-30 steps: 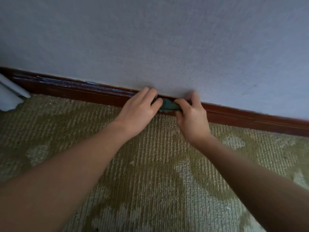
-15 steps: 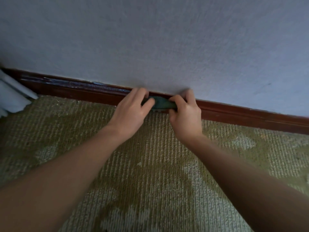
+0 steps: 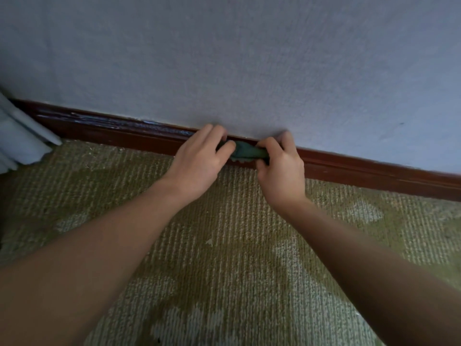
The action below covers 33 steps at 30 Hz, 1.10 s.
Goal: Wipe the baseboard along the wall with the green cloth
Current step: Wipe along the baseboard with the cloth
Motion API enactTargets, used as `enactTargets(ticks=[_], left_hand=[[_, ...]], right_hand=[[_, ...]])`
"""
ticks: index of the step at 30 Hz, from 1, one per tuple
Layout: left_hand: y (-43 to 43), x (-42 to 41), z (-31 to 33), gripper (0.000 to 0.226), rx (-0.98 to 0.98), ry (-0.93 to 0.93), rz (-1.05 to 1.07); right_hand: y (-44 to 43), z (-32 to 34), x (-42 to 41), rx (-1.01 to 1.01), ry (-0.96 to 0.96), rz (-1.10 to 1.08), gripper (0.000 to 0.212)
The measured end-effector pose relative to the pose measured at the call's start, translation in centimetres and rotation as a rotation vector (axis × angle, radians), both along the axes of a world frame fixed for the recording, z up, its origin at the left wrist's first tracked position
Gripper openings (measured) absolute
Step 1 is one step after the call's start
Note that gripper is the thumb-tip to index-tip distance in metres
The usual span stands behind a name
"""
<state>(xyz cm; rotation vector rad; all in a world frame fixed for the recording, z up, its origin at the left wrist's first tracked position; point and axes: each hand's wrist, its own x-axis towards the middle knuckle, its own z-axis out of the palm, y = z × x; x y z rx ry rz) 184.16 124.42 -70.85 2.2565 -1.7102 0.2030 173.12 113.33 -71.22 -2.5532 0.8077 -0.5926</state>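
Green cloth [image 3: 245, 152], bunched into a short roll, lies against the face of the baseboard [image 3: 374, 174] where the wall [image 3: 249, 58] meets the carpet [image 3: 224, 245]. The left hand [image 3: 197, 161] grips its left end, fingers curled over the top edge and thumb pressed on the fabric. The right hand [image 3: 282, 168] pinches the right end between thumb and curled fingers, its fingertips reaching the wall. Only the middle of the cloth shows between the two hands.

Compared with a second ago, hands and cloth have shifted slightly left along the baseboard, toward the curtain [image 3: 20, 136]. The grip is unchanged. This suggests a wiping stroke in progress, running leftward. Pale streaks [image 3: 119, 122] mark the top edge of the stretch between the left hand and the curtain, so that part probably remains to be wiped. The board to the right looks cleaner.
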Motion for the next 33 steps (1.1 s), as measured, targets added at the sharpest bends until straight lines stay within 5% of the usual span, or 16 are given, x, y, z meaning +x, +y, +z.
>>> enactTargets(ticks=[2, 10, 15, 18, 33], left_hand=[[0.6, 0.6, -0.1, 0.012, -0.027, 0.053, 0.013], [1.2, 1.3, -0.1, 0.023, -0.177, 0.059, 0.039], [1.1, 0.9, -0.5, 0.012, -0.129, 0.091, 0.061], [0.6, 0.4, -0.5, 0.025, -0.14, 0.158, 0.085], [0.0, 0.6, -0.7, 0.009, -0.029, 0.012, -0.116]], right_hand=[[0.7, -0.3, 0.7, 0.01, -0.006, -0.015, 0.024], [1.7, 0.2, 1.9, -0.003, -0.09, 0.016, 0.017], [1.5, 0.0, 1.6, 0.008, -0.074, 0.031, 0.021], [0.5, 0.1, 0.6, -0.04, -0.033, 0.064, 0.023], [0.2, -1.1, -0.3, -0.052, -0.081, 0.034, 0.027]])
